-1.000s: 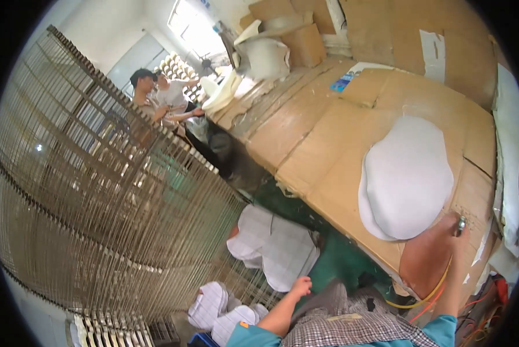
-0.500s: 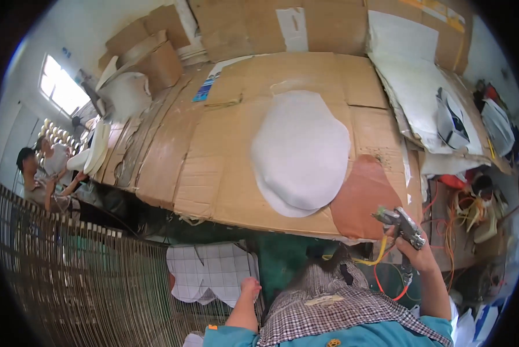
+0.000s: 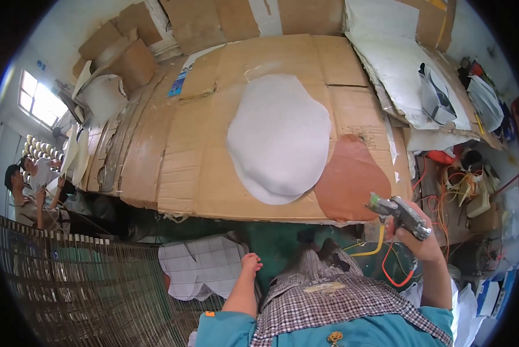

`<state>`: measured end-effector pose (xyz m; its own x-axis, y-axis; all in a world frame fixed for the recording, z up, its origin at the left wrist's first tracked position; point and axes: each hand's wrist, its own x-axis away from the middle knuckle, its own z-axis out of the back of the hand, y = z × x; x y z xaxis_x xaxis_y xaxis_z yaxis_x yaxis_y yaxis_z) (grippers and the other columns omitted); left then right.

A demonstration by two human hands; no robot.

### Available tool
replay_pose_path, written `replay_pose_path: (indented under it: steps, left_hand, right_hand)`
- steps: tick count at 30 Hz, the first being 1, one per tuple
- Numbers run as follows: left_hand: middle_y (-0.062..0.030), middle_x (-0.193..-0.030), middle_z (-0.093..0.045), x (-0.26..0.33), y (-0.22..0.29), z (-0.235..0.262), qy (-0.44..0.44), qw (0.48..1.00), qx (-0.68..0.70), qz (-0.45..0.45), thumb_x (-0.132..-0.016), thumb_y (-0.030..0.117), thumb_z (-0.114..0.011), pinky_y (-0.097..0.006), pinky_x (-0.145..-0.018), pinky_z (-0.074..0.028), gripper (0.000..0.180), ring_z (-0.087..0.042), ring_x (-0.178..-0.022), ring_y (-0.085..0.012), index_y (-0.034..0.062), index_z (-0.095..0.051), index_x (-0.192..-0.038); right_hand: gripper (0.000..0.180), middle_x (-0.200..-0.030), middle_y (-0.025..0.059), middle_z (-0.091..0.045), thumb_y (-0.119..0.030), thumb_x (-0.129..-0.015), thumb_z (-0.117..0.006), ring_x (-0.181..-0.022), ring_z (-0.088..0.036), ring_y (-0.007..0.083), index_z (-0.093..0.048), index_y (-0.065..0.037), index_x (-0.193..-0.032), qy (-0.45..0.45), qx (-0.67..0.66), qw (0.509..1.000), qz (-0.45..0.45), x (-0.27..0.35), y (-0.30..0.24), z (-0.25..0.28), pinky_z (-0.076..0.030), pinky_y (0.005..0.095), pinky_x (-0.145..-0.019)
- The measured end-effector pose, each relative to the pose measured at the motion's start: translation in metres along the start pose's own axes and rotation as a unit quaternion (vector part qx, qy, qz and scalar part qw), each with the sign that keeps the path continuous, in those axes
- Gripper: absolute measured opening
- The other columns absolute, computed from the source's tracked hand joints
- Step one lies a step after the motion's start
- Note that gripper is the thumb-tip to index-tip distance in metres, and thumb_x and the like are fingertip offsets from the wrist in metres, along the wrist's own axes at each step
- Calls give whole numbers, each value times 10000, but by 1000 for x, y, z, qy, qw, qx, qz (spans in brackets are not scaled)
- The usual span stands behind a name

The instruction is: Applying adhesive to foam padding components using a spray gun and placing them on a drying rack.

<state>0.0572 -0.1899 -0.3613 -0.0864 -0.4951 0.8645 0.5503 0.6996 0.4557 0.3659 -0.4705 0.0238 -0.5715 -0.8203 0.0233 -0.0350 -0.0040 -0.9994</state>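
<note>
In my right hand [image 3: 422, 240] is a grey metal spray gun [image 3: 407, 217] with green residue on its nozzle end. It points left, over the near edge of a reddish-brown rounded sheet [image 3: 352, 179] on the cardboard-covered table [image 3: 178, 156]. An orange-red hose [image 3: 389, 277] and a yellow hose [image 3: 368, 252] hang below the gun. Left of the brown sheet lie pale grey rounded pieces [image 3: 282, 133], overlapping one another. My left hand [image 3: 250, 264] hangs low in front of the table with fingers loosely curled, and it holds nothing.
Gridded white pieces [image 3: 201, 266] lie below the table beside a slatted rack [image 3: 86, 277]. At the far right, a white strapped item [image 3: 438, 98] rests on a white sheet. Tangled hoses [image 3: 444, 188] clutter the right side. Two people [image 3: 34, 185] work at far left.
My view has shifted, so the table appears lower left. My right hand has moved the spray gun slightly, and my left hand has risen a little. The sheets lie as before.
</note>
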Motion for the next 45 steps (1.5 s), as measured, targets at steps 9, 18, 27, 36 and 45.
replay_pose_path:
  steps: [9, 18, 27, 36, 45]
  left_hand:
    - [-63, -739, -583, -8, -14, 4, 14, 999, 35, -23, -828, 109, -463, -257, -349, -395, 174, -542, -453, -164, 82, -540, -982]
    - [-64, -751, -592, 12, -8, -13, 18, 999, -16, -26, -806, 103, -491, -254, -355, -393, 185, -557, -471, -164, 82, -557, -977]
    - [-62, -783, -597, 9, -17, -11, 7, 999, -46, -23, -804, 102, -491, -245, -382, -402, 196, -558, -480, -159, 76, -554, -988]
    - [-61, -773, -598, 36, 59, -32, -15, 988, 36, -153, -800, 76, -496, -239, -428, -412, 237, -567, -538, -134, 49, -546, -1030]
    - [-63, -756, -596, 42, 169, -76, -51, 946, 75, -312, -786, 66, -523, -221, -477, -416, 235, -553, -560, -113, 27, -540, -1017]
  right_hand:
    - [556, -829, 51, -551, -134, -775, -638, -726, -540, 121, -395, -2, -1258, 111, 84, 990, -1, 31, -8, 28, -463, 265, -631]
    - [571, -835, 72, -568, -118, -756, -655, -689, -565, 146, -399, 6, -1252, 145, 30, 989, -3, 46, -1, 19, -482, 282, -633]
    - [561, -761, 54, -554, -164, -737, -661, -657, -554, 135, -427, 15, -1215, 198, 100, 975, -21, 84, -13, 36, -463, 260, -594]
    - [538, -803, 71, -571, -93, -755, -640, -695, -573, 150, -412, 6, -1232, 78, 20, 997, 4, 61, 5, 17, -485, 292, -639]
    - [530, -759, 67, -567, -152, -748, -672, -681, -570, 146, -435, 16, -1192, 106, 62, 992, -7, 71, -2, 40, -474, 265, -614]
